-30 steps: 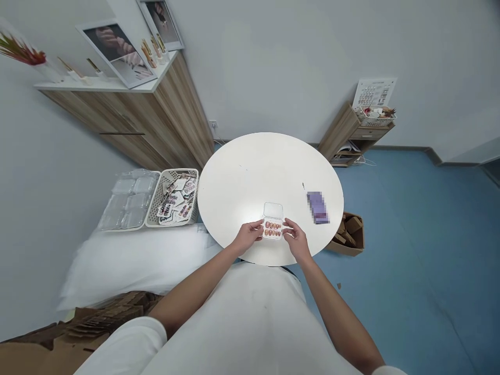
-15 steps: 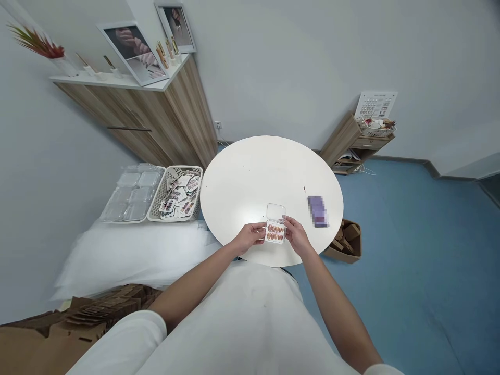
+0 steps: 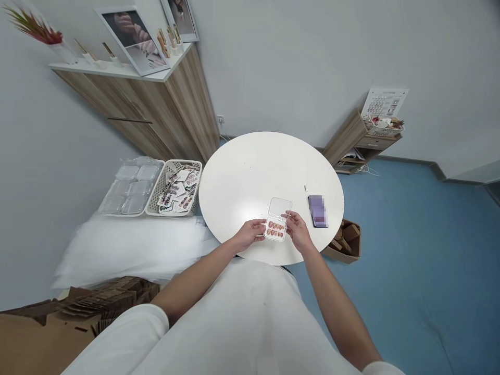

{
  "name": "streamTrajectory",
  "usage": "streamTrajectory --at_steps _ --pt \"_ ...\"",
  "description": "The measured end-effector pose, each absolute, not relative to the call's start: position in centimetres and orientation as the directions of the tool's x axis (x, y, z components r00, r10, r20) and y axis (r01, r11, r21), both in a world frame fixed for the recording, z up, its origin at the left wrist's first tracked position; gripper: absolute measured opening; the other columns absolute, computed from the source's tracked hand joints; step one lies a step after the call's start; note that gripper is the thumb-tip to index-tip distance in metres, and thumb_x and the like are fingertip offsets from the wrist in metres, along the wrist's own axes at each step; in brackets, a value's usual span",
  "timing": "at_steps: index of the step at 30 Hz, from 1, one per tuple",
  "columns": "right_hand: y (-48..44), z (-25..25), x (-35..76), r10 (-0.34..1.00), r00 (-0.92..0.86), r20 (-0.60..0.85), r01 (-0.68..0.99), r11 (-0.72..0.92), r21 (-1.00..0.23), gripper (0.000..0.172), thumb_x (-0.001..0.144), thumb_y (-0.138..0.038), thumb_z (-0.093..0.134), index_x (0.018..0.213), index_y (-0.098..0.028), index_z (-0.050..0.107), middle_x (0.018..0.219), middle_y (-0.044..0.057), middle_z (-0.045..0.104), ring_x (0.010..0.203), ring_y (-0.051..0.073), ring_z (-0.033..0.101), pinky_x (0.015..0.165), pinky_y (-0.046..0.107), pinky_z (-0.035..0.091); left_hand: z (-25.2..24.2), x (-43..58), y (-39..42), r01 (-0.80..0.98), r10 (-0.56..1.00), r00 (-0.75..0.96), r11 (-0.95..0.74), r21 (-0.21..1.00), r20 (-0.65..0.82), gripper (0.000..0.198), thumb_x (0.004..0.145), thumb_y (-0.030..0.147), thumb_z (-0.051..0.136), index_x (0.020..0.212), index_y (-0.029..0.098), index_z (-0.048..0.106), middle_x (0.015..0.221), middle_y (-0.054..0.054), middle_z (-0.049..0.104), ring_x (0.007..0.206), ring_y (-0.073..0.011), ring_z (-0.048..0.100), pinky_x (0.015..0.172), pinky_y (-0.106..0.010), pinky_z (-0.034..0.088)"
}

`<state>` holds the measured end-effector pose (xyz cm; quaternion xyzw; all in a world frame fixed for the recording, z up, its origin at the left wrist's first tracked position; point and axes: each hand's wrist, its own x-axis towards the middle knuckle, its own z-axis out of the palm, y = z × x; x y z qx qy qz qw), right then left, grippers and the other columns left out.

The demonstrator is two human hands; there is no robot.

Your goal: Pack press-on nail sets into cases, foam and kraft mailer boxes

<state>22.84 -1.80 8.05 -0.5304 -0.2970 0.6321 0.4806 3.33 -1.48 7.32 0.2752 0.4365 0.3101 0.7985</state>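
Between my two hands is a small clear plastic case (image 3: 280,207) with its lid raised away from me. Inside its base lies a white card of press-on nails (image 3: 275,229), pinkish-orange, in two rows. My left hand (image 3: 250,234) grips the case's left edge between thumb and fingers. On the right side, my right hand (image 3: 297,230) pinches the case near the hinge, its fingertips by the lid. The case is held over the near part of the round white table (image 3: 242,182).
A purple phone-like item (image 3: 318,211), pixelated, lies on the table's right. Left of the table stand a white basket (image 3: 151,211) of nail cards and another with clear cases (image 3: 135,187). A cardboard box (image 3: 344,255) sits on the floor at right; flattened cardboard (image 3: 113,302) lies lower left.
The case has turned and tilted slightly in my hands, and its open lid now shows wider, shifted a little up and right. Both hands keep their hold. The whole view has shifted a little.
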Motion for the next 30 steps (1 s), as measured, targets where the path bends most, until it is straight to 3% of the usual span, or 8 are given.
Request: streamTrajectory --at_steps 5,12,17,22,30 --pt "-1.4 8.1 23.3 0.925 -0.001 -0.38 -0.291 -0.364 -0.885 0.019 0.066 -0.033 0.063 0.083 -0.026 0.059 0.099 0.0 0.06 0.082 0.013 0.055 0.068 0.026 0.045 7.3 4.1 -1.1 -0.291 0.736 0.403 0.666 0.687 -0.543 0.039 0.064 0.025 0.072 0.1 0.018 0.059 0.087 -0.006 0.063 0.078 -0.0117 0.059 0.073 -0.028 0.046" --pt "-1.0 8.1 24.1 0.913 -0.027 -0.407 -0.342 -0.391 -0.855 0.018 0.063 -0.03 0.066 0.079 -0.024 0.061 0.102 0.0 0.059 0.084 0.014 0.055 0.07 0.027 0.046 6.9 5.3 -0.6 -0.368 0.734 0.413 0.675 0.639 -0.538 0.036 0.068 0.025 0.07 0.102 0.018 0.059 0.091 -0.005 0.062 0.08 -0.0106 0.058 0.076 -0.027 0.045" --pt "-0.8 7.8 25.0 0.903 -0.084 -0.422 -0.399 -0.419 -0.816 0.02 0.068 -0.034 0.064 0.085 -0.025 0.06 0.102 0.001 0.06 0.083 0.014 0.058 0.073 0.029 0.048 6.5 6.3 -0.5 -0.404 0.747 0.381 0.665 0.628 -0.545 0.036 0.068 0.023 0.069 0.102 0.019 0.06 0.093 -0.005 0.062 0.081 -0.011 0.058 0.077 -0.027 0.045" --pt "-1.3 7.4 26.2 0.857 -0.132 -0.499 -0.442 -0.501 -0.744 0.034 0.069 -0.043 0.062 0.099 -0.03 0.053 0.105 0.0 0.06 0.08 0.015 0.062 0.073 0.033 0.051 6.3 7.3 -0.4 -0.443 0.768 0.332 0.639 0.629 -0.547 0.035 0.068 0.023 0.069 0.101 0.018 0.06 0.093 -0.005 0.062 0.079 -0.0099 0.058 0.077 -0.027 0.045" --pt "-1.9 6.5 27.6 0.794 -0.189 -0.577 -0.338 -0.605 -0.721 0.038 0.061 -0.04 0.07 0.088 -0.025 0.048 0.08 0.0 0.064 0.076 0.02 0.066 0.076 0.038 0.05 6.1 9.0 -0.4 -0.453 0.768 0.282 0.635 0.626 -0.575 0.034 0.07 0.023 0.067 0.102 0.019 0.059 0.098 -0.005 0.061 0.081 -0.0102 0.057 0.077 -0.027 0.046"
